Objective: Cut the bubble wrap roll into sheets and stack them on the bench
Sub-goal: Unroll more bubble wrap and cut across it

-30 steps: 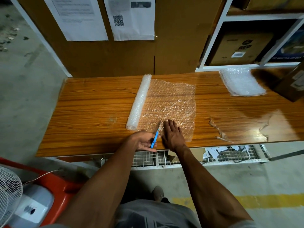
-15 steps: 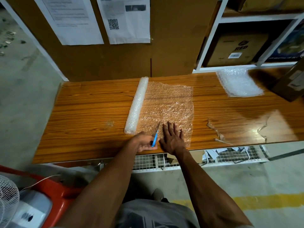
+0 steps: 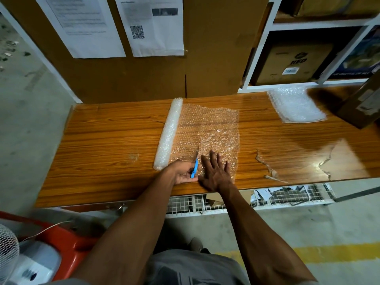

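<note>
— Moved since last entry?
— Little: my left hand (image 3: 183, 172) and its blue-handled scissors (image 3: 195, 167) hold station at the near edge.
— Surface, room?
— Wooden tabletop (image 3: 107, 145); bubble wrap roll (image 3: 168, 133) partly unrolled; cut sheets (image 3: 296, 104) stacked far right; cardboard wall, shelving.
— Fingers?
— Left curled round scissors, blade in wrap; right hand (image 3: 216, 172) flat, spread, pressing wrap.

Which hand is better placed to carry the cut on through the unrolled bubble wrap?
Left. The left hand already grips the blue cutter, blade in the wrap; the right hand lies flat, pinning the sheet.
</note>
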Available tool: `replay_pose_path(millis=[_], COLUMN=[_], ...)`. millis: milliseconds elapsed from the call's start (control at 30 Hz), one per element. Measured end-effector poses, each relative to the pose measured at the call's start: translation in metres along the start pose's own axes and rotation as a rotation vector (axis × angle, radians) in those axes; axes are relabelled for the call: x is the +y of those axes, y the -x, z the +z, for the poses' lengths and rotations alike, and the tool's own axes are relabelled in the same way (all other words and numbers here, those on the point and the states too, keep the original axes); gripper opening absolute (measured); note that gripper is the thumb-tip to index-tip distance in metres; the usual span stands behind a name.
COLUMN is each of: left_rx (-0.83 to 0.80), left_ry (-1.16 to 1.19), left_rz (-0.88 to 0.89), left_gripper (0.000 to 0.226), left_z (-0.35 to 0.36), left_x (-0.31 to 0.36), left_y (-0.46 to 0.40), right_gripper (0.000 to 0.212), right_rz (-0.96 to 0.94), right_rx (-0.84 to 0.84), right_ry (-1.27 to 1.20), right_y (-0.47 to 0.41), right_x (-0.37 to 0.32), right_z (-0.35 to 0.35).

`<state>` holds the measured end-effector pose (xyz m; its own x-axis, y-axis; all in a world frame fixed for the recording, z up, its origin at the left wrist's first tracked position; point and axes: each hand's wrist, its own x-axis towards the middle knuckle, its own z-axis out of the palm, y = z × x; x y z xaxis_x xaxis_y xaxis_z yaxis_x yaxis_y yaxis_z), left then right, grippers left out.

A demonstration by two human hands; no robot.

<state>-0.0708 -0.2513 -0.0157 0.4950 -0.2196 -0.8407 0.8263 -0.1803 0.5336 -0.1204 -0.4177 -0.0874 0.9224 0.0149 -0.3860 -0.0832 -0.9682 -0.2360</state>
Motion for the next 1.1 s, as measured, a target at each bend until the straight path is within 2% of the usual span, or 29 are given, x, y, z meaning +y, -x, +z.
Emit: replay_pose_path(millis=[100,300,400,567,633,767,967,1100], left_rx=[0.031,0.048,0.050,0.082,0.079,0.065,-0.010,-0.010], left_ry=[0.016,0.031,-0.006,-0.032,-0.033,-0.012,-0.013,-0.052], left_rz=[0.019,0.037,0.053,0.079,0.084,0.062,-0.020,-0.012], left_gripper=[0.025,0.021,0.027,0.022,0.016,0.004,0.010,0.012], left_z=[0.000,0.002,0.005,0.007,0.006,0.005,0.001,0.000], left_x=[-0.001,-0.001,0.003,0.010,0.011,0.008,0.003,0.007], left_y=[0.001,0.005,0.009,0.014,0.015,0.011,0.004,0.002], right_gripper=[0.101,0.107,0.109,0.082,0.078,0.084,0.092,0.095], right_rz=[0.008,0.017,0.031,0.066,0.077,0.069,0.044,0.063], right_rx=[-0.001,-0.008,-0.024,-0.011,-0.009,-0.023,-0.060,-0.108], right_ry=[0.000,-0.014,-0.032,-0.146,-0.151,-0.092,-0.032,-0.017], right_y=[0.000,-0.003,-0.005,-0.005,-0.006,-0.004,-0.004,-0.006], right_x=[0.002,0.004,0.004,0.001,0.001,0.001,0.003,0.004], right_z=[-0.003,-0.006,-0.007,-0.009,-0.010,-0.009,-0.019,-0.025])
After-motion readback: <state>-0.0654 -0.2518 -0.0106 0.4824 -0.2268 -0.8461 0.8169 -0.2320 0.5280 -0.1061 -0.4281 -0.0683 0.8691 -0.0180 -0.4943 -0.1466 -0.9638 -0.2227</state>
